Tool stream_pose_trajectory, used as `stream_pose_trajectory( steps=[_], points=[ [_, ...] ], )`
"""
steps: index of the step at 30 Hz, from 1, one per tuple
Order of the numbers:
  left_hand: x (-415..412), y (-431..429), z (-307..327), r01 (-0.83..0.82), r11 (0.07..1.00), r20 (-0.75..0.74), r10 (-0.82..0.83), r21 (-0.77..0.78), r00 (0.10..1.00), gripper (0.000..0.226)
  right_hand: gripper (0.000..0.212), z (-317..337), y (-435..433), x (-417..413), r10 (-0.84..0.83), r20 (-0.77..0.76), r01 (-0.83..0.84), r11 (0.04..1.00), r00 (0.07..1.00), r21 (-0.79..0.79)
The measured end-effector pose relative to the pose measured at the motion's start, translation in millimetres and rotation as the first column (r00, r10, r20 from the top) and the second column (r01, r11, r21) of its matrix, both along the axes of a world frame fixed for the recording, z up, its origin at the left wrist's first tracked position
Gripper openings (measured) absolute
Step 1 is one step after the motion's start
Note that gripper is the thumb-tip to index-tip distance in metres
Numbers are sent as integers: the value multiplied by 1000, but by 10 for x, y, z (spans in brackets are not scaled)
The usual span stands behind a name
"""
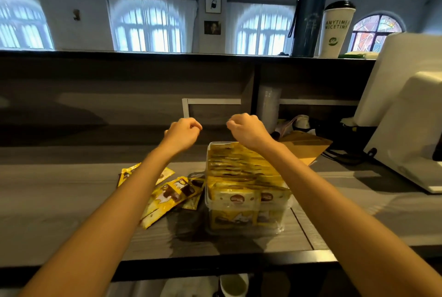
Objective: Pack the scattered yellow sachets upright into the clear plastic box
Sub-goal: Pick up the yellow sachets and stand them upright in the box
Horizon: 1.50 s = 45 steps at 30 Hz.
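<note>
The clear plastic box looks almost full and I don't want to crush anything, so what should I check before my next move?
1. Hands free: left hand and right hand are curled above the counter and hold nothing: ok.
2. Clear plastic box stands level on the counter: ok.
3. Packed sachets stand upright in rows: ok.
4. Gap left for more: the rows seem to run wall to wall: cannot tell.
5. Everything packed: loose sachets lie flat beside the box, on the left hand's side: not ok.
6. Loose sachets reachable, with nothing lying on them: ok.
</note>
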<state>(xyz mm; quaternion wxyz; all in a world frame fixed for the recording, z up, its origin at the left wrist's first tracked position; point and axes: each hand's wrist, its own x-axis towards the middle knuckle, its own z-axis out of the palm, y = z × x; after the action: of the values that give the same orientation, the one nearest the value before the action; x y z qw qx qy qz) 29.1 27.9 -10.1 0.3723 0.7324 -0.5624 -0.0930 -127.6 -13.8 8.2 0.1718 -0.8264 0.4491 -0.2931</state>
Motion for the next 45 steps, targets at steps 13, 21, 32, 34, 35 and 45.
stream_pose_trajectory(
  steps=[13,21,32,34,35,45],
  points=[
    [792,985,-761,-248,885,97,228,395,969,40,27,-688,1022,990,232,-318,-203,972,919,121],
    [929,1159,-902,-224,864,285,98,450,953,53,34,-937,912,1080,208,-466,-134,973,860,188],
    [1053,1147,-938,-198,898,146,151,392,978,63,65,-677,1036,1145,505,-510,-317,854,696,413],
    [1090,1192,-918,-5,914,-91,46,405,995,70,72,-626,1001,1171,507,-572,-308,857,645,413],
    [1109,1213,-912,37,914,-109,8,403,994,69,74,-621,981,1188,511,-585,-310,856,630,414],
    [1188,1276,-855,48,888,32,-71,458,997,59,57,-710,915,1210,302,-654,-287,949,693,134]
  ],
)
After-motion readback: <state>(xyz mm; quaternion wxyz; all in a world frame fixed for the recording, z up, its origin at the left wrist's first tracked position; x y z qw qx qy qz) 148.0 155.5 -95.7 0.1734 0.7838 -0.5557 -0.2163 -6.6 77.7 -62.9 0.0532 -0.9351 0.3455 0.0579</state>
